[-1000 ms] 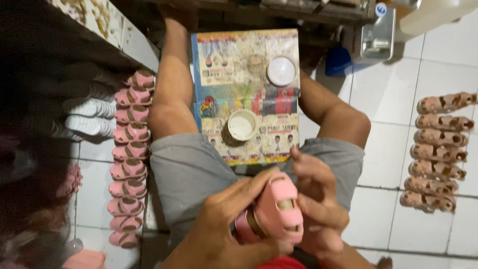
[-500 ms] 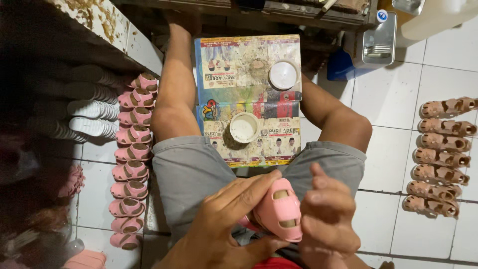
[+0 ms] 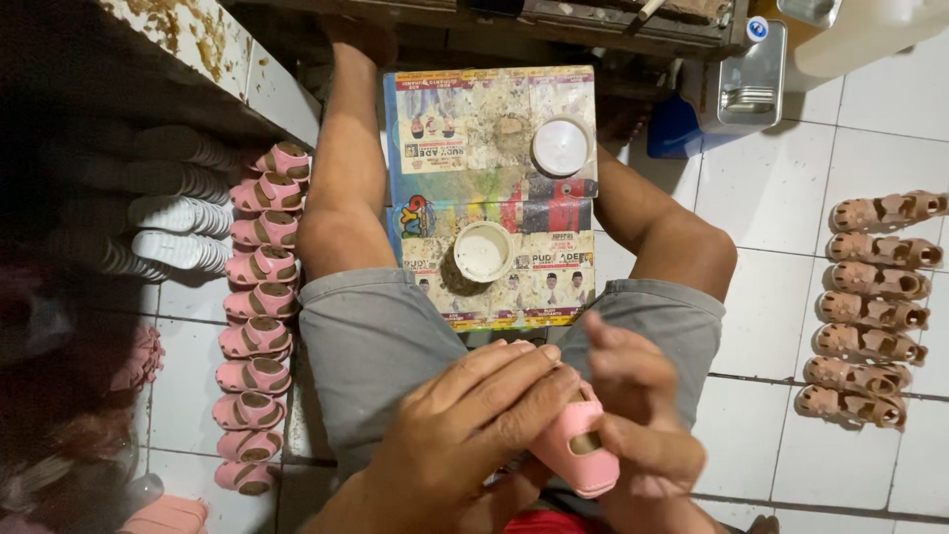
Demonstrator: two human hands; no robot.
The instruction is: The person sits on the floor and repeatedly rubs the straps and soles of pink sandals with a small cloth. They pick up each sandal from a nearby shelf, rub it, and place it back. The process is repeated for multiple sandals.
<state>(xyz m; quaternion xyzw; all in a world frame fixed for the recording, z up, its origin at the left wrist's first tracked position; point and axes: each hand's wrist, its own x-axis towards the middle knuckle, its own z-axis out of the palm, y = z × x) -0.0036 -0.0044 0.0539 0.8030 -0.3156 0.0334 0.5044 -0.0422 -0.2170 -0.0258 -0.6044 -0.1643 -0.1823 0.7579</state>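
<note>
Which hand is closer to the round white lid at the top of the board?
Right. The right hand sits almost straight below the white lid; the left hand is lower and further left, both on the pink sandal.

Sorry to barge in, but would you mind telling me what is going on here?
A seated person holds a small pink sandal upper in both hands: the left hand covers its top, the right hand pinches its side. A stained printed board between the knees carries a round white pot and a white lid. Rows of pink sandals and brown sandals line the white tiled floor.
</note>
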